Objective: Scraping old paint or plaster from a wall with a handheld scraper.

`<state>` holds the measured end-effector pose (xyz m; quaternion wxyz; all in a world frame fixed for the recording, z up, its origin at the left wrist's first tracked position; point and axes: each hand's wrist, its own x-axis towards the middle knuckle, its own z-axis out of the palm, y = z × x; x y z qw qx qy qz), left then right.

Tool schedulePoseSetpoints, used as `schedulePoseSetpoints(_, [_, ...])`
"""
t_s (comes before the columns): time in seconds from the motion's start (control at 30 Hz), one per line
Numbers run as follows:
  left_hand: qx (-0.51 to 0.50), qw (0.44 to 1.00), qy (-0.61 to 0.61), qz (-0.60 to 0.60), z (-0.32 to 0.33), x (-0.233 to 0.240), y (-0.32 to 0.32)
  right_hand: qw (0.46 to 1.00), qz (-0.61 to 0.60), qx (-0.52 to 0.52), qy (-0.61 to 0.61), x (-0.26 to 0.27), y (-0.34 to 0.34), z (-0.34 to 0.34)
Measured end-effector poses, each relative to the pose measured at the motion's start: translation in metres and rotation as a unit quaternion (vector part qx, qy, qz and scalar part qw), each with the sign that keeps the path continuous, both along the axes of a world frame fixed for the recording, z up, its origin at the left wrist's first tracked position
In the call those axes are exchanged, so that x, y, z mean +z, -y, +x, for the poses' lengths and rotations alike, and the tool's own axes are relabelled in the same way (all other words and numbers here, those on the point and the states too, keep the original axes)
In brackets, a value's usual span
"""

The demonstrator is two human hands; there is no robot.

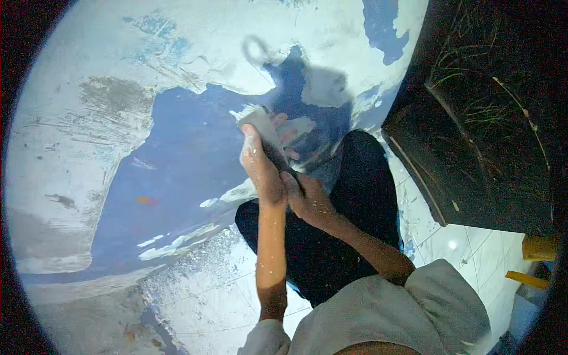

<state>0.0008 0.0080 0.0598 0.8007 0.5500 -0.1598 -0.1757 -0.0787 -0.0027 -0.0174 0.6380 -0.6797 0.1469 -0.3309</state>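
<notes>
A flat, grey-faced hand tool, seemingly a putty knife or scraper, is held up in front of a patchy blue and white painted wall. White, paste-like matter shows along its far edge. My left hand wraps it, with the thumb on the near face and the fingers curling round the right side. Just below, my right hand grips the tool's dark lower part, close against my left wrist. Its exact shape there is hidden by my fingers.
A large dark panel with scratches stands at the right. White floor tiles, speckled with debris along the wall's foot, lie below. My bent knees are close to the wall. Yellowish objects lie at far right.
</notes>
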Motion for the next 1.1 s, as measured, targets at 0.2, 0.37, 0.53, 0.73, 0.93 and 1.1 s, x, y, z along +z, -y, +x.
schedulePoseSetpoints(0.2, [0.020,0.999,0.002,0.048,0.000,0.005,0.001,0.998,0.033,0.044,-0.036,0.009,0.005,-0.005])
schedulePoseSetpoints(0.37, [0.031,0.998,0.036,0.038,0.002,0.003,0.001,0.998,0.007,0.045,-0.039,0.007,0.007,-0.002])
schedulePoseSetpoints(0.53, [0.043,0.995,-0.010,0.095,0.003,0.000,0.002,0.999,0.014,0.039,0.017,-0.001,0.006,-0.001])
schedulePoseSetpoints(0.73, [0.035,0.997,0.008,0.069,0.001,0.005,0.000,0.999,0.006,0.035,0.001,0.004,0.004,0.001])
schedulePoseSetpoints(0.93, [0.039,0.998,-0.004,0.046,0.000,0.009,0.001,0.998,0.019,0.052,-0.023,0.011,0.005,-0.001])
schedulePoseSetpoints(1.1, [0.036,0.999,-0.007,0.019,0.002,0.015,0.007,0.999,-0.037,0.019,0.015,0.013,0.010,0.001])
